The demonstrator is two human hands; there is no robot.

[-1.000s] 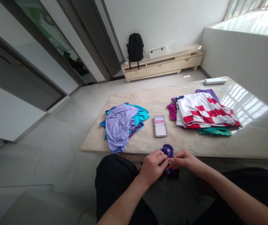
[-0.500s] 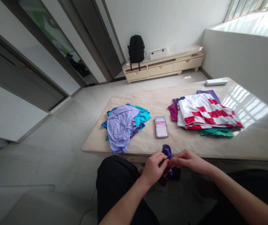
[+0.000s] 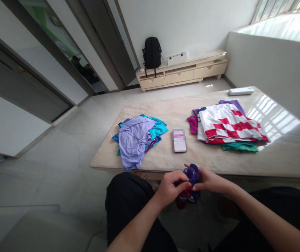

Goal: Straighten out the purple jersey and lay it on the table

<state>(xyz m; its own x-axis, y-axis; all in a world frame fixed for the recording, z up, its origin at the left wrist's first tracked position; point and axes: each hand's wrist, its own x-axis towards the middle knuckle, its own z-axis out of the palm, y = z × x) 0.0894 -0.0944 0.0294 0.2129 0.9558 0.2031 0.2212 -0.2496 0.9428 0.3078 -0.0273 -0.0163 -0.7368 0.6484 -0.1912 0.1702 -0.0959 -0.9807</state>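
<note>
Between my hands, just past the table's near edge, hangs a bunched purple and red jersey with a white mark low on it. My left hand pinches its left side between thumb and fingers. My right hand grips the right side, some fingers hidden behind the purple cloth. A loop of purple cloth, like a collar, stands up between them. On the table to the left lies a loose heap topped by a lavender shirt. To the right is a flatter stack topped by a red-and-white checkered jersey.
A phone with a blurred screen lies on the marble-look table between the piles. A white oblong device sits at the far right. Beyond stands a low cabinet with a black backpack on it. My knees are under the table edge.
My right hand has shifted its hold, its fingers now spread round behind the purple cloth. The loop of cloth has turned and moved slightly right. The whole view has shifted a little.
</note>
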